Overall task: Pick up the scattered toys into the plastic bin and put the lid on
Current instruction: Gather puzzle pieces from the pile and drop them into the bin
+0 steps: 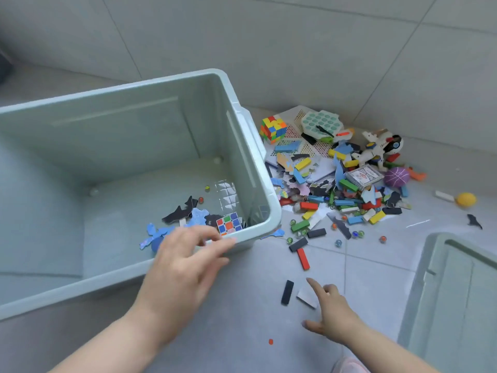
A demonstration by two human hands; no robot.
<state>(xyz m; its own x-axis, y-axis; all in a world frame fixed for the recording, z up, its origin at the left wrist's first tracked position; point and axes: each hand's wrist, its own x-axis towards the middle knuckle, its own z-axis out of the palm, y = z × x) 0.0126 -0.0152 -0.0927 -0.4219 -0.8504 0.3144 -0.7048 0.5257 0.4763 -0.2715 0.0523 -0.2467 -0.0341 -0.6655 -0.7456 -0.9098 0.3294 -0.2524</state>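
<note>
With the left hand (185, 262) hovering open and empty over the bin (258, 162), the right hand (329, 308), open and empty, is reaching for the grey block (307, 297), best pinched by its long edges.

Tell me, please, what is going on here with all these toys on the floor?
A person is tidying toys into a plastic bin. The left hand hovers open over the bin's near rim, above a small puzzle cube and some flat animal cutouts already inside. The right hand reaches toward a grey piece and a black block on the floor. Most toys still lie in a pile beside the bin, and the lid waits at the right.
</note>
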